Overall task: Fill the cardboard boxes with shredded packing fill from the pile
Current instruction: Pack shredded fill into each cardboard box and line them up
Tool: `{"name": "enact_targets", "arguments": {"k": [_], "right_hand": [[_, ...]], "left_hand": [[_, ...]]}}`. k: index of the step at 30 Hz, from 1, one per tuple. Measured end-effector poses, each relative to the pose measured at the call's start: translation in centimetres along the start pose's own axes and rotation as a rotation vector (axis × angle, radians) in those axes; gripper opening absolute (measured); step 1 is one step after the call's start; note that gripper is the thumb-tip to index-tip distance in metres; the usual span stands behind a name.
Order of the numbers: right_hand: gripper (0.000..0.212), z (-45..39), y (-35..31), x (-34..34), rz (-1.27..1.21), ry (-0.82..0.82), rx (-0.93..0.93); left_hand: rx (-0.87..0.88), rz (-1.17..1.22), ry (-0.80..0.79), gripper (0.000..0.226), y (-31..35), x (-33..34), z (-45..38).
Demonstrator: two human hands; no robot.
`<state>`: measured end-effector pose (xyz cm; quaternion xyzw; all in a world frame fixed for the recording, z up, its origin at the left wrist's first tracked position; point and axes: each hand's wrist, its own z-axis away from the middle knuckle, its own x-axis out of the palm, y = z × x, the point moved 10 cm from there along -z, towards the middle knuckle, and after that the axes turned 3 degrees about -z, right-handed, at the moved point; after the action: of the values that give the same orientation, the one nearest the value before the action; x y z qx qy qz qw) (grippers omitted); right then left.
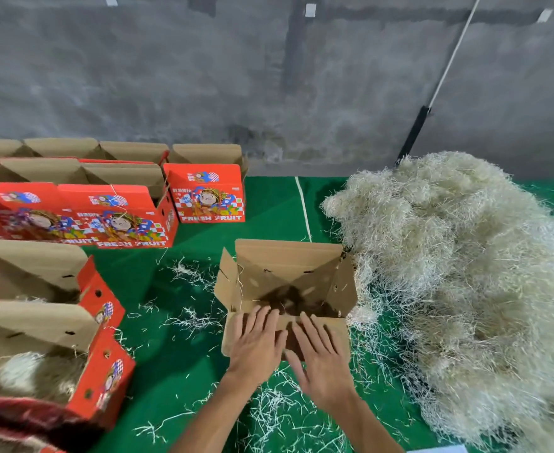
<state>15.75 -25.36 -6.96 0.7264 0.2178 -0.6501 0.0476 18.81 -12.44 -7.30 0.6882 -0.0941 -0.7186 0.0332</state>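
To the left of our left hand [256,344] stand filled boxes [53,354]. Both hands, the right hand [321,358] alongside, lie flat with fingers straight, pressing the near flap of the empty open box [288,282], which we judge is being readied. Next comes a rightward reach: the pile [458,282] touches the box's right edge, with open green floor [177,354] to the left.

Open box [288,279]: plain matt brown cardboard inside. Boxes at left [203,194]: red printed outsides. Pile of fill [458,273]: pale, stringy, rough shreds. Tabletop [269,207]: green cloth. Wall [171,76]: rough grey concrete.
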Motion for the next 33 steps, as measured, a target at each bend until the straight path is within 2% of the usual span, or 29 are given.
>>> {"name": "enact_targets", "arguments": {"k": [4,6,8,11,15,17,19,21,23,26,28,31,33], "right_hand": [[0.063,-2.3,4.2,0.2,0.046,-0.160,0.095],[0.060,-3.1,5.3,0.3,0.116,-0.224,0.082],[0.065,-3.6,5.7,0.1,0.144,-0.219,0.085],[0.047,-4.4,5.6,-0.9,0.139,-0.164,0.100],[0.031,-5.0,5.8,-0.9,0.126,-0.231,0.045],[0.016,-4.7,5.6,-1.8,0.115,-0.134,-0.024],[0.032,-3.9,5.9,-3.2,0.097,0.011,-0.043],[0.033,-3.0,7.1,-4.2,0.103,0.143,-0.012],[0.036,-2.8,9.1,-5.2,0.077,0.202,0.070],[0.055,-3.7,11.1,-5.4,0.122,0.132,0.183],[0.061,-3.8,12.2,-4.0,0.091,0.002,0.283],[0.064,-3.7,14.1,-1.1,-0.128,-0.134,0.443],[0.060,-3.8,12.7,1.5,-0.313,-0.290,0.417]], "left_hand": [[0.108,0.057,-0.047,0.038,0.3,0.1,-2.2],[0.137,0.046,-0.052,0.035,0.1,0.2,-3.1],[0.149,0.031,-0.035,0.034,0.2,0.3,-3.9],[0.138,0.032,-0.026,0.021,0.5,-0.1,-4.8],[0.142,0.083,-0.039,0.018,0.0,0.2,-4.6],[0.140,0.118,-0.065,0.018,-0.4,1.0,-4.0],[0.123,0.148,-0.076,0.021,-0.5,1.6,-3.5],[0.123,0.127,-0.093,0.027,0.2,1.6,-3.2],[0.136,0.124,-0.087,0.037,1.5,1.1,-3.6],[0.183,0.173,-0.086,0.045,4.3,0.7,-4.5],[0.211,0.174,-0.091,0.049,5.9,1.1,-4.4],[0.170,0.170,-0.068,0.050,6.4,1.9,-4.3],[0.146,0.184,-0.081,0.042,6.1,2.1,-4.2]]}}
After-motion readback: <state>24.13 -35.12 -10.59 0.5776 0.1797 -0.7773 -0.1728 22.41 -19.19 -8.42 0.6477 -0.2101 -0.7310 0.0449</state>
